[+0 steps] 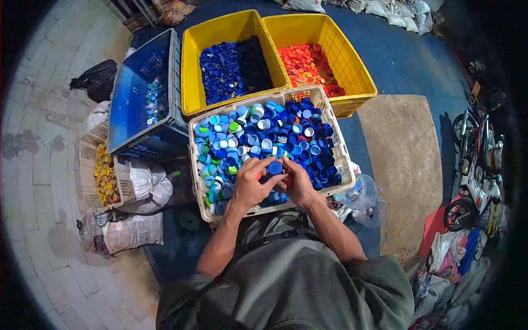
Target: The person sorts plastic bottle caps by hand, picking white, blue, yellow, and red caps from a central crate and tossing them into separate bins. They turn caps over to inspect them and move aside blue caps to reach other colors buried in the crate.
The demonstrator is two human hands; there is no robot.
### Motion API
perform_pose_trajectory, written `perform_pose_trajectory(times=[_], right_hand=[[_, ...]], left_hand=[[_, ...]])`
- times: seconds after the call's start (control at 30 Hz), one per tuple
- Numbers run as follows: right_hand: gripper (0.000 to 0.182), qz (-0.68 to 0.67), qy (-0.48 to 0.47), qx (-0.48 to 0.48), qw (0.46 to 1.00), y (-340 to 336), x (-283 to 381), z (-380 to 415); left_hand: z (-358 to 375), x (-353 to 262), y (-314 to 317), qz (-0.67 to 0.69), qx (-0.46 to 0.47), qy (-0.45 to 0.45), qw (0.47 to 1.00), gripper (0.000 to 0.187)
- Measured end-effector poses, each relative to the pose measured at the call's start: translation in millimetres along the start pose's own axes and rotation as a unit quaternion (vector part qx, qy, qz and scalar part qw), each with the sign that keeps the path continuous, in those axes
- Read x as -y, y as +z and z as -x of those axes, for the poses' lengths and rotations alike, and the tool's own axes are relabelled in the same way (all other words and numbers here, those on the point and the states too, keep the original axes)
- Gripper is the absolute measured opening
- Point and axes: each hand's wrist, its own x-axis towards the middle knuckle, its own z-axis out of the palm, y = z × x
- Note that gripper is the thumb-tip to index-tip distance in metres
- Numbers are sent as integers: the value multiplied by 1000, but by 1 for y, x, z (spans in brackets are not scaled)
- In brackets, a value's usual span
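A white crate (199, 184) full of loose plastic bottle caps, mostly blue, light blue, white and green, lies before me. My left hand (252, 184) is over its near side, index finger and thumb closed around a dark blue bottle cap (274, 168). A bit of red shows inside the left palm, partly hidden by the fingers. Close beside it, my right hand (298, 183) is curled with its fingertips near the same cap. Something reddish shows at its thumb, too covered to name.
Beyond the crate stand a yellow bin (190, 66) of dark blue caps and another yellow bin (352, 55) of red and orange caps. A blue bin (124, 104) with some caps is at left, beside a crate (125, 184) of yellow caps. Sacks (135, 231) lie nearby.
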Motion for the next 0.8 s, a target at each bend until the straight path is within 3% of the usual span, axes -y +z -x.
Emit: perform_pose_trajectory(times=[0.07, 0.2, 0.33, 0.37, 0.47, 0.5, 0.6, 0.63, 0.73, 0.8], right_hand=[[40, -97, 74, -11, 992, 2, 1, -2], [39, -111, 78, -11, 991, -1, -13, -13], [35, -104, 69, -25, 992, 22, -8, 0], [34, -95, 86, 51, 990, 1, -16, -10], [30, -131, 87, 86, 984, 3, -13, -5], [27, -105, 50, 24, 993, 19, -8, 1], [24, -52, 15, 16, 998, 14, -14, -6], [21, -29, 8, 19, 999, 15, -14, -4], [22, -142, 58, 67, 986, 17, -5, 5], [22, -67, 28, 40, 997, 26, -2, 8]], left_hand=[[2, -4, -6, 55, -23, -26, 998, 47], [-3, -24, -19, -37, -113, 65, 991, 39], [1, 3, -8, -46, 76, -33, 996, 36], [4, 5, -8, 32, 62, -98, 993, 34], [-2, -5, -21, 67, 30, -119, 990, 32], [-3, -5, -24, 33, 52, -107, 992, 28], [2, 23, -8, 9, 2, 49, 999, 25], [6, 27, -7, 17, 35, -6, 999, 22], [13, 34, 4, 245, 3, -170, 954, 21], [17, 44, 9, 233, -33, -180, 955, 21]])
